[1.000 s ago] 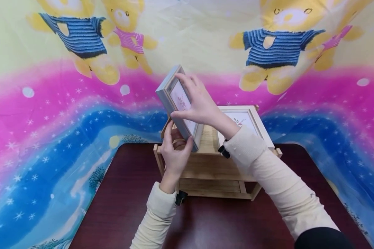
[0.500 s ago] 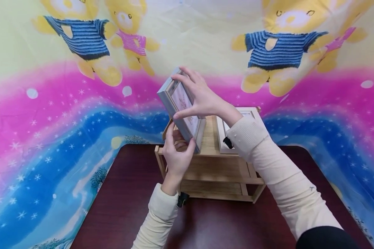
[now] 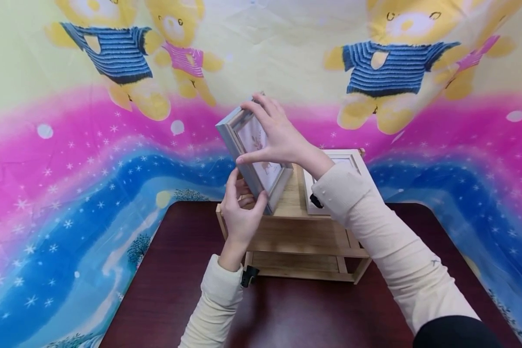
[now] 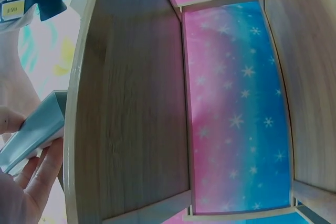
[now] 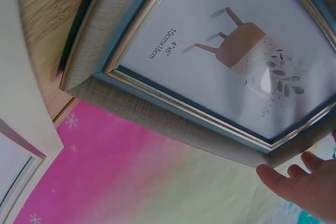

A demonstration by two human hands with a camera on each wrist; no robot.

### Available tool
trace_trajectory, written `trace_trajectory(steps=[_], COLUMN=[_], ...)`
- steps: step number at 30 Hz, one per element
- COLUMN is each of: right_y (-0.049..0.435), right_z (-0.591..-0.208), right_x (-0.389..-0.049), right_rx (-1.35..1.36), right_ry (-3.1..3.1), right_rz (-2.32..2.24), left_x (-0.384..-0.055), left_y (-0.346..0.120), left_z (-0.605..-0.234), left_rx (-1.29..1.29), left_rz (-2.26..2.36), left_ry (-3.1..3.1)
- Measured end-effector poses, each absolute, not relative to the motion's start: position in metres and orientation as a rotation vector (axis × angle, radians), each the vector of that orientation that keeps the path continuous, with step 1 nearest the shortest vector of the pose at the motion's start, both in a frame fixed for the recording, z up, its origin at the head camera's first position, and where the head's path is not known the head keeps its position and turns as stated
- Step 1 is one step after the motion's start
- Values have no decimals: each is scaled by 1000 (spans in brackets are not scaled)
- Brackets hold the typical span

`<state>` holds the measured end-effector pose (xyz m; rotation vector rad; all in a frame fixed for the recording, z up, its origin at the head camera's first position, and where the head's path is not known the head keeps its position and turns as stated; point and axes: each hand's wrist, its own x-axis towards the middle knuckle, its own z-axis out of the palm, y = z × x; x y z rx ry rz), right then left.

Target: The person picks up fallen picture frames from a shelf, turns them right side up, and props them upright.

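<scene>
A grey-blue picture frame [image 3: 266,169] stands tilted on the left part of a wooden shelf rack's top [image 3: 293,205]. My left hand [image 3: 241,217] grips its lower left edge, thumb in front and fingers behind. Higher up, my right hand [image 3: 282,137] holds the frame by its top and left edges, thumb and fingers spread apart. The right wrist view shows the linen-textured border [image 5: 173,135] around a print of a chair and leaves, with right fingertips [image 5: 268,174] at one corner. In the left wrist view, left fingers [image 4: 44,174] hold the frame's edge [image 4: 37,129].
A white picture frame [image 3: 366,171] lies on the rack's right side, partly behind my right sleeve. Lower shelves [image 3: 304,237] sit beneath the top. The rack stands on a dark red table [image 3: 187,256], before a cloth backdrop printed with bears [image 3: 378,67].
Both hands keep hold of the grey-blue frame. Its face has turned slightly more toward me, and the hands have shifted a little left over the last half second.
</scene>
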<state>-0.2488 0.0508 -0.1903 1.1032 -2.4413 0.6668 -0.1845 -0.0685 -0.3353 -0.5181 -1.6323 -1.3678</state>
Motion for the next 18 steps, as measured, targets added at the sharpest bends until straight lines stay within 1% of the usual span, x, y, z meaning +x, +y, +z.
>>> trace_trajectory(steps=[6, 14, 18], right_y=[52, 62, 68], right_z=[-185, -174, -172], right_x=[-254, -272, -282], right_rx=[1107, 1133, 1096], right_ry=[-2481, -2596, -2645], right_rz=[748, 890, 1016], left_x=[-184, -184, -183], left_y=[-73, -73, -73], left_z=[-333, -334, -334], left_rx=[-513, -519, -512], left_rz=[-1376, -1393, -1397], left_ry=[-1659, -1664, -1660])
